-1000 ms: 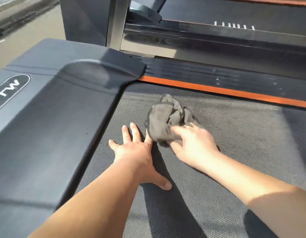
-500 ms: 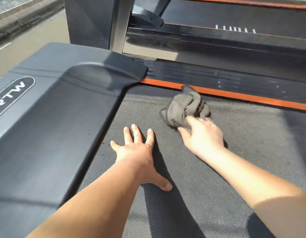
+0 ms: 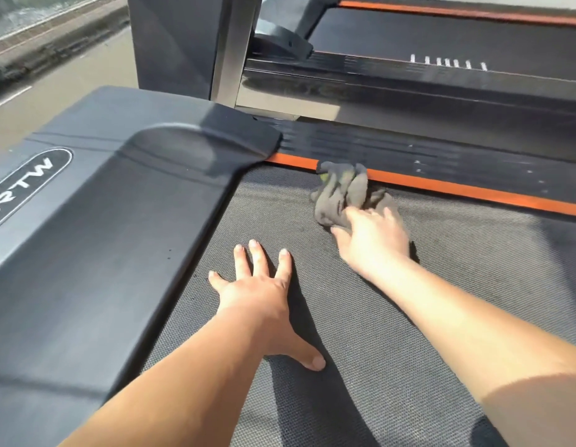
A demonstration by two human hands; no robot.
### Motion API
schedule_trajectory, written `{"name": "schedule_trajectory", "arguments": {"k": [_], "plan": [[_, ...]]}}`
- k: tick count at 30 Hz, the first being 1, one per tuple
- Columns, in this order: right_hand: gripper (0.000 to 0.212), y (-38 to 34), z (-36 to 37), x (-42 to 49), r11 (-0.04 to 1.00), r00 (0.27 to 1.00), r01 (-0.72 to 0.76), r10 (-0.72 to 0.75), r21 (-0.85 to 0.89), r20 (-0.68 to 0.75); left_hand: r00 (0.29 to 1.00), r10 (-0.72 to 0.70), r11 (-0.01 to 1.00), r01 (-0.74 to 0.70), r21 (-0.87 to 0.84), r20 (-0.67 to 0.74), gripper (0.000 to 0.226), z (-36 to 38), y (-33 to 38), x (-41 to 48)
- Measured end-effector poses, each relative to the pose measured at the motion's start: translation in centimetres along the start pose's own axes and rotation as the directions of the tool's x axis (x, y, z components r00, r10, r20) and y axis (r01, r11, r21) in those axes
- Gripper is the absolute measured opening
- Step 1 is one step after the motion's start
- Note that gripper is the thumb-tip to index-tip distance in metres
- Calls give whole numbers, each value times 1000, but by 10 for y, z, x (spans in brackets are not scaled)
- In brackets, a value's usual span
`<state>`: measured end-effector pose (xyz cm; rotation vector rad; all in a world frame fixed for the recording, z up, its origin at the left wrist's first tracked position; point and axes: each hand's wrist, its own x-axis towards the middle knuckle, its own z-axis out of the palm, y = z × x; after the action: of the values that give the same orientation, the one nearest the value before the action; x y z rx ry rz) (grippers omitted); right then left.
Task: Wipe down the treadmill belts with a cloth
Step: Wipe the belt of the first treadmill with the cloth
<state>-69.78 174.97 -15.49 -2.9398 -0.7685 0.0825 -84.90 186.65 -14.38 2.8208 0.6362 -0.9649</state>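
You are mid-wipe: your right hand holds the bunched grey cloth in curled fingers at the far edge of the belt, touching the orange strip, while your left hand braces flat, fingers wide, so next sweep the cloth across belt likely unwiped.

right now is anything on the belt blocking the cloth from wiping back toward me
Only the left hand, flat on the belt, nearer and left of the cloth. The right hand holds the cloth against the orange strip at the far edge; nothing else visible lies on the belt.
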Motion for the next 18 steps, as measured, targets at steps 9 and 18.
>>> {"name": "schedule_trajectory", "arguments": {"k": [9, 18], "plan": [[35, 70, -14, 23, 998, 993, 58, -59, 12, 105, 1000, -2, 1000, 2, -3, 11, 176, 0, 0, -1], [26, 15, 5, -42, 984, 977, 180, -178, 8, -119, 1000, -2, 1000, 2, 2, 8, 176, 0, 0, -1]]}}
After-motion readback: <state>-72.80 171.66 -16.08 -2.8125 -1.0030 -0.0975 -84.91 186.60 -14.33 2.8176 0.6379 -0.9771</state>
